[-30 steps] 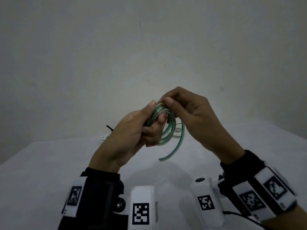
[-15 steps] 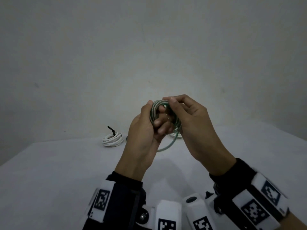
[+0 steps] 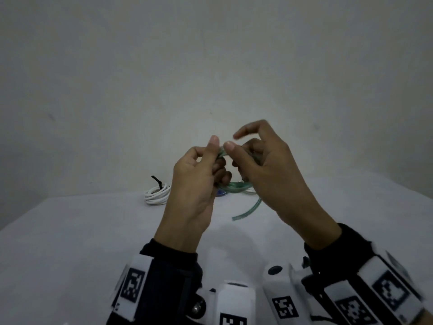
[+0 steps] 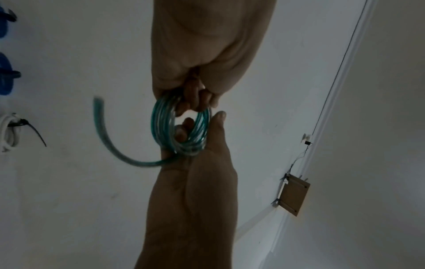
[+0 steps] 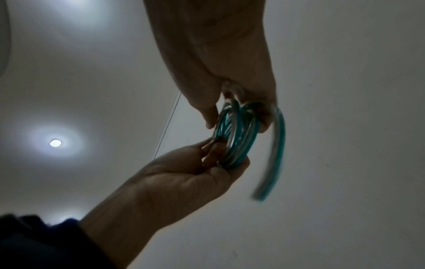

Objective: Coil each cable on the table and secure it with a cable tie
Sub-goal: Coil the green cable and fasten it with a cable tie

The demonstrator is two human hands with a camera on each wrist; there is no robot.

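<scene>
Gripping opposite sides of the green cable coil [image 3: 236,186] at the frame's centre, the left hand [image 3: 194,184] and right hand [image 3: 269,165] meet above the table [image 3: 70,231]; its loose end [image 3: 248,211] dangles lower right, a tied white cable coil [image 3: 157,194] lying left.

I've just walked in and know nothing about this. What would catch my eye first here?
Two bare hands, the left hand and the right hand, hold a coiled green cable up above a white table, its loose end dangling. Behind them, at the table's far edge, lies a white cable coil already bound with a black cable tie.
</scene>
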